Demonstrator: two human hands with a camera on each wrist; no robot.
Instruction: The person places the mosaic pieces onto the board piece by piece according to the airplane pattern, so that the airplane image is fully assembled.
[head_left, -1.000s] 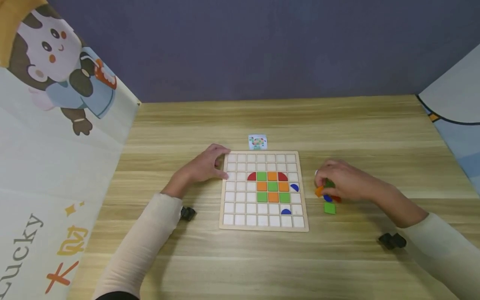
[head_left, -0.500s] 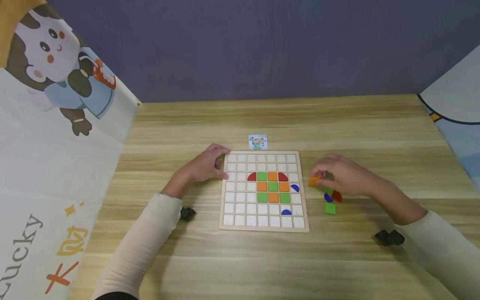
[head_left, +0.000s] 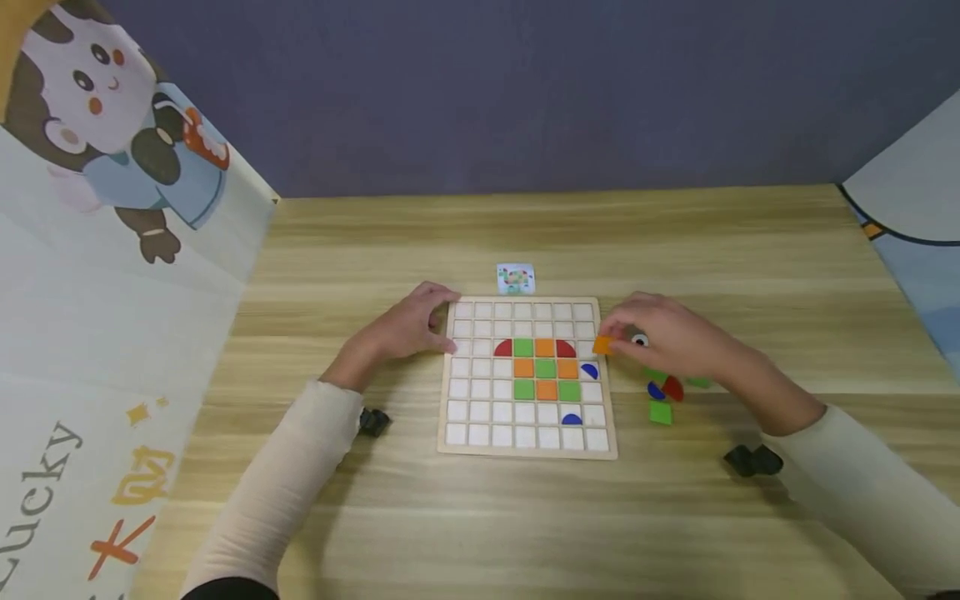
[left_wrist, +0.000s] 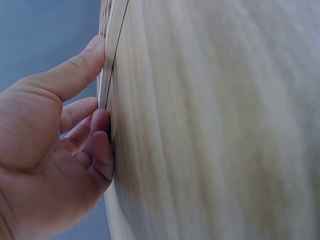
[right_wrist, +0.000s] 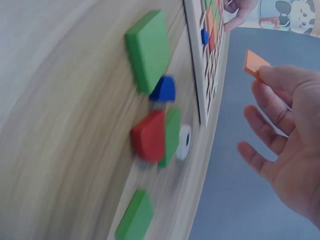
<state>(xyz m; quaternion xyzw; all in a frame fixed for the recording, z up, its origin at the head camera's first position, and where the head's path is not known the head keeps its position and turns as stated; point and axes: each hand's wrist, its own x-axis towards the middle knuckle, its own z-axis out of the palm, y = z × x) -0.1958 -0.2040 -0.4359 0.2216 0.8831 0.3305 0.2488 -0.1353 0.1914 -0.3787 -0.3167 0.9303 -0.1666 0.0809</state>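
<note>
A wooden grid board [head_left: 487,458] lies on the table, with green and orange squares, two red quarter-circle pieces [head_left: 503,348] and blue half-round pieces [head_left: 572,420] in some cells. At its left edge rests my left hand [head_left: 408,323], thumb and fingertips touching the rim; in the left wrist view the thumb [left_wrist: 82,67] presses the board's side. Above the board's right edge, my right hand [head_left: 660,333] pinches an orange square tile [head_left: 603,345] between thumb and forefinger. The right wrist view shows this tile [right_wrist: 255,63] held clear of the board, other fingers loosely bent.
Loose pieces lie right of the board: a green square [head_left: 661,412], a red piece [head_left: 673,388], a blue one [head_left: 656,390], more green ones and a white piece with a dark centre [head_left: 639,340]. A small pattern card [head_left: 516,279] lies behind the board.
My right hand has picked the orange tile from the loose pieces and carried it left and away from me to the board's right edge. The left hand has stayed at the board.
</note>
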